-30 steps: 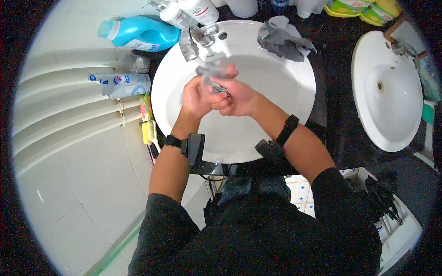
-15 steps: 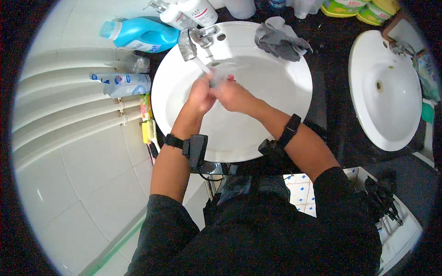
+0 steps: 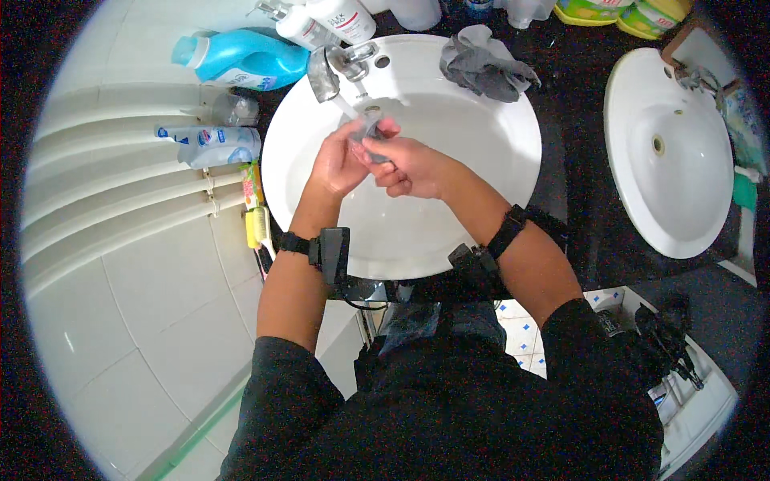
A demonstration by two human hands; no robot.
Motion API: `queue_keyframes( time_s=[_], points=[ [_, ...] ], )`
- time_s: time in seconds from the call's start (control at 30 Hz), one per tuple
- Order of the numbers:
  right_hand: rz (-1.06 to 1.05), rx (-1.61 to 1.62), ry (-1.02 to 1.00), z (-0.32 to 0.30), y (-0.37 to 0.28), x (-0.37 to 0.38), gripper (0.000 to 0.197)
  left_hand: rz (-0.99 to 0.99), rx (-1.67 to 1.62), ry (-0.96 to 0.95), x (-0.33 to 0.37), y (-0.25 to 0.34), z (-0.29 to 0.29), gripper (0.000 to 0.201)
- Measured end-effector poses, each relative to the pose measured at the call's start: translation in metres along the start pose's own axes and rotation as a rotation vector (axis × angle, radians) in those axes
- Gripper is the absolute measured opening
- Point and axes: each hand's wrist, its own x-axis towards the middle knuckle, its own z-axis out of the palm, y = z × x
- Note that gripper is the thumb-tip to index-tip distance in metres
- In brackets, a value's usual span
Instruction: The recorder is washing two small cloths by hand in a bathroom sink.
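Under the running metal faucet (image 3: pixel 323 74), both hands meet over the white washbasin (image 3: pixel 433 232). A small, limp grey piece (image 3: pixel 370 138), cloth-like but blurred by the water, is held between them. My left hand (image 3: pixel 335 164) cups it from the left with fingers curled. Pressing onto it from the right is my right hand (image 3: pixel 409 164), its thumb on top and its fingers bent under. A crumpled grey cloth (image 3: pixel 488 64) lies on the basin's far right rim, apart from my hands.
A blue detergent bottle (image 3: pixel 253 60) lies at the far left, near white pump bottles (image 3: pixel 341 20). A clear-blue pouch (image 3: pixel 216 146) and a yellow-backed brush (image 3: pixel 258 228) line the left side. Another washbasin (image 3: pixel 674 184) stands to the right. Yellow-green packs (image 3: pixel 654 18) sit behind.
My right hand has turned and lifted slightly, so its bent fingers and the grey piece show more. My left hand has opened out a little to the left. The water keeps running.
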Motion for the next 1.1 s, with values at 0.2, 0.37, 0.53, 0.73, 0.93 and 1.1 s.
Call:
queue_keyframes(
  time_s=[0.2,0.37,0.53,0.73,0.93,1.1],
  points=[
    [-0.023,-0.160,0.201,-0.005,-0.002,0.012,0.027,0.200,0.114,0.132,0.008,-0.003,0.011,0.035],
    [-0.320,-1.826,0.783,-0.006,0.018,0.015,0.020,0.219,0.473,0.369,0.021,-0.014,-0.007,0.025],
    [-0.219,-1.986,0.841,0.016,0.004,-0.010,0.022,0.144,-0.097,0.360,0.024,-0.035,-0.002,0.024],
    [-0.778,-2.211,1.469,0.018,-0.088,-0.057,0.060,0.034,-0.365,0.208,0.013,-0.019,-0.021,0.015],
    [-0.461,-2.097,1.316,-0.040,-0.094,-0.062,0.055,-0.048,-0.425,0.009,0.012,-0.018,-0.011,0.011],
    [-0.972,-1.525,0.903,0.001,-0.031,-0.026,0.056,-0.018,-0.386,0.083,0.007,-0.036,0.004,0.017]
  ],
)
